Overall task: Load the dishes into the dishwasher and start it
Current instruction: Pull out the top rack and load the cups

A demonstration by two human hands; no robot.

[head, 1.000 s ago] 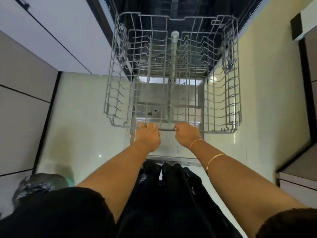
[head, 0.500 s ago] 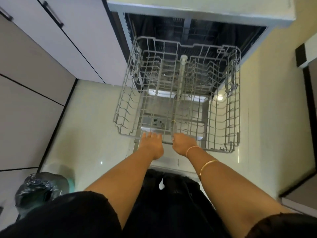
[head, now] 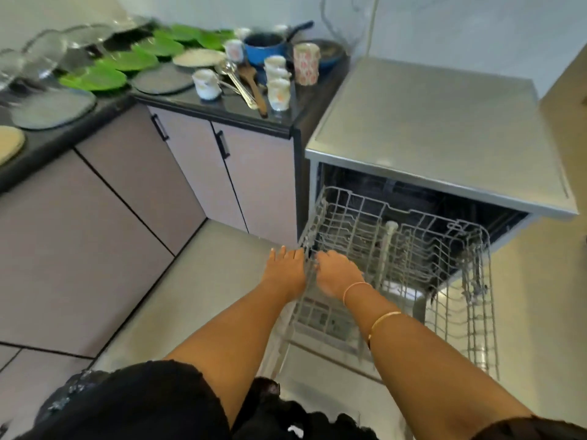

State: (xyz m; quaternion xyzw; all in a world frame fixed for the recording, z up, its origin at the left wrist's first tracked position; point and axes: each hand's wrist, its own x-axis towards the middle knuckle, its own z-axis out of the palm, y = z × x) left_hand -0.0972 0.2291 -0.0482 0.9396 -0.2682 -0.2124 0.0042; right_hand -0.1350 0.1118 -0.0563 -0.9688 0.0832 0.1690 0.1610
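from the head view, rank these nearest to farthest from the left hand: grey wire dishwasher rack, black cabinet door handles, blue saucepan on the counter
1. Grey wire dishwasher rack: right beside the left hand.
2. Black cabinet door handles: above it, on the doors.
3. Blue saucepan: far back on the counter.

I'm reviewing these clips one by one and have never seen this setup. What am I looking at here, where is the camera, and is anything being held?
There is no robot. A camera worn on the person's head looks down along their bare arms. The left hand and right hand are at the near left corner of the empty grey wire dishwasher rack, which is pulled out of the open steel-topped dishwasher. Blur hides whether either hand grips the wire, and neither holds a dish. On the dark countertop to the left wait the dishes: green plates, grey plates, white cups, a blue saucepan, metal spoons and a wooden spoon.
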